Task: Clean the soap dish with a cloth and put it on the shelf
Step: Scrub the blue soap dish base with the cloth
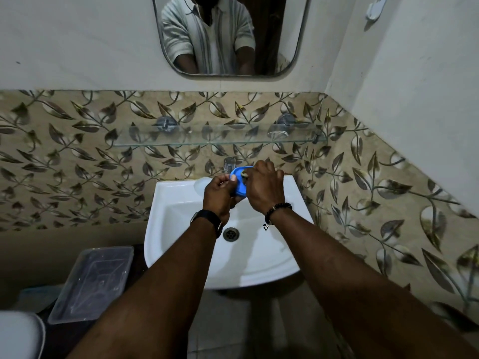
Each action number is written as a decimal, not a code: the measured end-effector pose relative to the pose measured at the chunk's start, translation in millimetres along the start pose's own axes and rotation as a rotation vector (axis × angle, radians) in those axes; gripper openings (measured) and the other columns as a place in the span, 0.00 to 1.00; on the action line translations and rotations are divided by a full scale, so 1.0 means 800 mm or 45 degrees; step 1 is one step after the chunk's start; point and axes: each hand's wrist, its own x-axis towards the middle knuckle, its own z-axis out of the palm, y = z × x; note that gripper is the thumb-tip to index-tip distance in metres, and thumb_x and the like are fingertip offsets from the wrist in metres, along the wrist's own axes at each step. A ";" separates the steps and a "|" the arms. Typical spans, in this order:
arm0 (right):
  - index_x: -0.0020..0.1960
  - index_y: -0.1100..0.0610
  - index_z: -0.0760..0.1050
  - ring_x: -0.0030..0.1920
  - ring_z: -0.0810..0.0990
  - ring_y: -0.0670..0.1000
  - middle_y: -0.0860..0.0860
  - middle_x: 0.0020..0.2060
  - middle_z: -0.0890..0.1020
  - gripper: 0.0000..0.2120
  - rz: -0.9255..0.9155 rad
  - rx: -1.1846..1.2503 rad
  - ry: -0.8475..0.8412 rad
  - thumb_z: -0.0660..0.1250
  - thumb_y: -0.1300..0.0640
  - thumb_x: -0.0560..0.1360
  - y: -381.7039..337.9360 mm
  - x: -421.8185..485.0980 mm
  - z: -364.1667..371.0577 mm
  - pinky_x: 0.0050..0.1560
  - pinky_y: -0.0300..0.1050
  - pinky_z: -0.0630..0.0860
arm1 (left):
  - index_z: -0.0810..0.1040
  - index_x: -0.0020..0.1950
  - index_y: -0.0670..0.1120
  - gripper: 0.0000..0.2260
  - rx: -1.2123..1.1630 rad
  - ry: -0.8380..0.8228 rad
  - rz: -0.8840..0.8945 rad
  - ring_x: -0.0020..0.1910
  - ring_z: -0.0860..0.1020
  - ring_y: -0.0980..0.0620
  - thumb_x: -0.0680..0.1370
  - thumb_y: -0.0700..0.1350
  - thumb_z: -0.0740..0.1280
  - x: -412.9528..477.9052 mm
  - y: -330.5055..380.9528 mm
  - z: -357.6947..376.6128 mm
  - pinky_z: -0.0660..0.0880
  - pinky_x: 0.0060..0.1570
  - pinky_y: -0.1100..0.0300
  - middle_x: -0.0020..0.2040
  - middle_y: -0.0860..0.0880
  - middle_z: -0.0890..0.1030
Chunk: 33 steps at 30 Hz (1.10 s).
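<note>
Soap dish [241, 188]: light, stiff, probably slick; rim grip best.
Left hand [219, 194]: pinched its rim.
Right hand [264, 189]: curled round cloth [244, 174].

Black watch [207, 218] left wrist; dark bead bracelet [277, 209] right; striped short-sleeved shirt [181, 35] mirrored.
</note>
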 end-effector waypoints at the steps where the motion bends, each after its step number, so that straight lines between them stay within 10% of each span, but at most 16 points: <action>1: 0.57 0.52 0.80 0.56 0.71 0.56 0.52 0.51 0.77 0.16 -0.087 0.049 -0.045 0.57 0.54 0.76 -0.001 -0.001 0.000 0.50 0.51 0.60 | 0.77 0.50 0.45 0.03 0.006 -0.002 -0.003 0.35 0.82 0.49 0.81 0.44 0.67 0.001 0.001 -0.001 0.74 0.48 0.49 0.38 0.48 0.85; 10: 0.57 0.53 0.82 0.56 0.72 0.59 0.53 0.50 0.78 0.16 -0.464 0.078 -0.260 0.62 0.59 0.74 0.019 -0.010 -0.011 0.53 0.54 0.63 | 0.76 0.55 0.40 0.07 -0.027 0.071 0.024 0.36 0.81 0.44 0.81 0.42 0.67 0.000 0.005 -0.010 0.75 0.46 0.48 0.42 0.43 0.82; 16: 0.57 0.47 0.80 0.55 0.74 0.58 0.51 0.52 0.77 0.15 -0.449 -0.187 -0.089 0.70 0.50 0.71 0.054 -0.019 -0.023 0.51 0.52 0.67 | 0.78 0.45 0.43 0.05 -0.059 0.145 0.011 0.40 0.82 0.46 0.80 0.40 0.68 0.006 0.016 -0.020 0.83 0.36 0.54 0.42 0.44 0.82; 22: 0.56 0.54 0.80 0.49 0.75 0.59 0.54 0.53 0.79 0.14 -0.562 -0.279 0.023 0.70 0.63 0.71 0.060 -0.024 -0.016 0.39 0.46 0.63 | 0.79 0.48 0.41 0.03 -0.122 0.102 -0.080 0.41 0.84 0.44 0.79 0.40 0.69 0.006 0.025 -0.023 0.83 0.34 0.54 0.47 0.41 0.84; 33: 0.52 0.62 0.76 0.51 0.67 0.54 0.56 0.53 0.76 0.08 -0.490 0.257 -0.285 0.71 0.61 0.76 0.070 -0.006 -0.025 0.49 0.46 0.67 | 0.80 0.62 0.47 0.12 0.265 -0.152 0.175 0.53 0.80 0.51 0.83 0.49 0.63 -0.008 0.030 -0.033 0.81 0.47 0.55 0.55 0.49 0.82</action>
